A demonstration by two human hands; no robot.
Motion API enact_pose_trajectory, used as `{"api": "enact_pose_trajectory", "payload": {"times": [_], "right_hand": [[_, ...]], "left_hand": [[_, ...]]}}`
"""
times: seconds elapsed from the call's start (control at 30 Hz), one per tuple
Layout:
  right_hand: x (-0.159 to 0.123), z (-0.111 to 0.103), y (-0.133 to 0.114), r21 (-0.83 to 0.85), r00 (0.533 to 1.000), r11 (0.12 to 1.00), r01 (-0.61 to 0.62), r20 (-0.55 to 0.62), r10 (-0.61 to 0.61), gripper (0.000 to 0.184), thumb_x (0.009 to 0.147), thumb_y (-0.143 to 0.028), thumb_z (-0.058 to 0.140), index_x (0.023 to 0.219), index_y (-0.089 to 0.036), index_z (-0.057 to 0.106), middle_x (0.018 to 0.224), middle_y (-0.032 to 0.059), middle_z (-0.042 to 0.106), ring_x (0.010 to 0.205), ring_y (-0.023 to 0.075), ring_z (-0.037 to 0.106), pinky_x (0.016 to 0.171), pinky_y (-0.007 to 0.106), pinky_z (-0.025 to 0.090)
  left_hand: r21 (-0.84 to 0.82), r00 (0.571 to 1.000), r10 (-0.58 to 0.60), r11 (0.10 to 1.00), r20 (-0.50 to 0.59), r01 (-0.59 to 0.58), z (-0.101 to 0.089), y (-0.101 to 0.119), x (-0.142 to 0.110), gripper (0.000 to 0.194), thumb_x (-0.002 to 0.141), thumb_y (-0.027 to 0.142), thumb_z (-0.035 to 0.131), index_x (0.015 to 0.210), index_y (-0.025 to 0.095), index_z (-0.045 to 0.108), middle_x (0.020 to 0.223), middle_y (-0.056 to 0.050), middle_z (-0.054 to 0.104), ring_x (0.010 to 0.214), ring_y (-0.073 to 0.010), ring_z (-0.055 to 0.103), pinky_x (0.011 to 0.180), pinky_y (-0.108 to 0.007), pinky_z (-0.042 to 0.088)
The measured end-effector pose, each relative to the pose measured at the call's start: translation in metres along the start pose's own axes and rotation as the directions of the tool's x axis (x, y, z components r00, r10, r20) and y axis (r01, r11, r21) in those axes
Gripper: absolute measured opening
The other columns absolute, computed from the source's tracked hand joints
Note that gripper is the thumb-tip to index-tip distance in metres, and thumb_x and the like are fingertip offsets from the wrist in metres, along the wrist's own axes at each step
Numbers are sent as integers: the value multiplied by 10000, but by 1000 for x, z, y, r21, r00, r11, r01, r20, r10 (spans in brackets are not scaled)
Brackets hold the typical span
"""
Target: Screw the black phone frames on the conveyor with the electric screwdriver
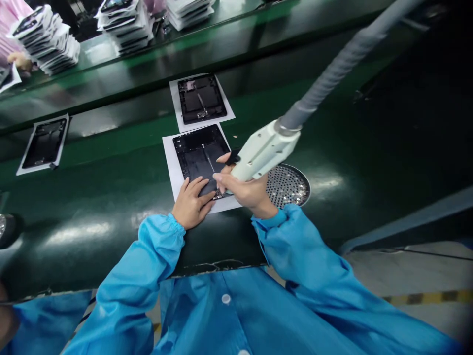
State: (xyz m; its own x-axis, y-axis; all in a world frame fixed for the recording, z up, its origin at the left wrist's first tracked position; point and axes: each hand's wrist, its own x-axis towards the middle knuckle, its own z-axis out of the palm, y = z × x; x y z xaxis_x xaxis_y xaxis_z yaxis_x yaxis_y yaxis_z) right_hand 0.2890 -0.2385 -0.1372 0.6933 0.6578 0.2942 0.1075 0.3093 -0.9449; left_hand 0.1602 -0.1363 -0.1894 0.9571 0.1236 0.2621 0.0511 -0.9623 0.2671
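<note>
A black tablet back shell [197, 153] lies on a white sheet [169, 160] on the green conveyor belt, right in front of me. My left hand [191, 202] rests flat on the shell's near left corner, fingers spread. My right hand [246, 190] is closed round the handle of a pale grey air gun [264, 148]. Its nozzle end points down at the shell's near right part. A grey ribbed hose [343, 61] runs from the gun up to the right.
A second shell on a white sheet [201, 98] lies just beyond, a third shell [44, 143] sits far left. A round perforated metal grille [288, 185] is set in the belt beside my right hand. Stacks of bagged parts [50, 42] stand at the back, beside another person's hand [20, 61].
</note>
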Motion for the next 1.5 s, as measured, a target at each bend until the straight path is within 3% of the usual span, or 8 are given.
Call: {"api": "enact_pose_trajectory", "payload": {"times": [0.13, 0.37, 0.53, 0.8, 0.97, 1.17, 1.5], "right_hand": [[-3, 9, 5, -20, 997, 998, -55, 55, 56, 274, 695, -225, 714, 924, -183, 570, 491, -83, 553, 428, 96, 529, 531, 282, 503], [-6, 9, 14, -98, 996, 995, -36, 82, 44, 199, 704, -232, 695, 851, -199, 565, 492, -72, 531, 453, 119, 533, 647, 358, 557], [-9, 8, 17, -146, 993, 989, 9, 121, 9, 145, 702, -227, 686, 680, -225, 542, 491, -42, 509, 640, 170, 632, 810, 392, 576], [-10, 6, 19, -130, 983, 991, -26, 174, 48, 158, 723, -219, 678, 840, -207, 572, 508, -69, 535, 445, 102, 516, 619, 322, 555], [-5, -1, 19, -62, 997, 998, 11, 78, -6, 254, 708, -245, 710, 918, -214, 570, 482, -85, 548, 403, 106, 520, 490, 286, 504], [-2, -16, 24, -23, 998, 998, 58, -11, -58, 256, 726, -253, 711, 945, -227, 580, 470, -89, 549, 382, 114, 519, 459, 293, 487], [-2, -10, 21, -5, 999, 1000, 23, 35, -23, 290, 707, -232, 711, 950, -207, 555, 469, -92, 549, 374, 100, 513, 456, 265, 473]], "left_hand": [[-3, 1000, -6, 1000, 21, 6, -2, 3, 1, 310, 935, 347, 487, 1104, 219, 713, 1292, -142, 581, 1269, -316, 491, 1094, -582, 326], [-19, 995, -46, 999, 89, 48, -6, 7, 4, 305, 931, 336, 486, 1103, 223, 711, 1302, -135, 573, 1287, -307, 473, 1119, -571, 298], [-26, 994, -50, 998, 99, 52, -4, 7, 3, 274, 910, 327, 523, 1071, 227, 721, 1338, -123, 555, 1326, -315, 432, 1122, -578, 289], [-40, 993, -51, 998, 107, 56, -3, 7, 3, 289, 920, 323, 506, 1087, 214, 715, 1346, -131, 546, 1336, -317, 420, 1137, -580, 257], [-48, 992, -60, 997, 108, 65, -3, 7, 4, 310, 927, 337, 499, 1141, 223, 692, 1354, -130, 544, 1324, -320, 436, 1123, -586, 278], [-48, 994, -60, 997, 93, 65, -2, 6, 4, 311, 921, 340, 514, 1152, 221, 685, 1365, -125, 541, 1324, -316, 437, 1122, -585, 283], [-77, 997, -37, 996, 68, 42, -2, 0, 3, 291, 904, 341, 555, 1115, 199, 697, 1332, -130, 573, 1295, -326, 477, 1103, -595, 325]]}}
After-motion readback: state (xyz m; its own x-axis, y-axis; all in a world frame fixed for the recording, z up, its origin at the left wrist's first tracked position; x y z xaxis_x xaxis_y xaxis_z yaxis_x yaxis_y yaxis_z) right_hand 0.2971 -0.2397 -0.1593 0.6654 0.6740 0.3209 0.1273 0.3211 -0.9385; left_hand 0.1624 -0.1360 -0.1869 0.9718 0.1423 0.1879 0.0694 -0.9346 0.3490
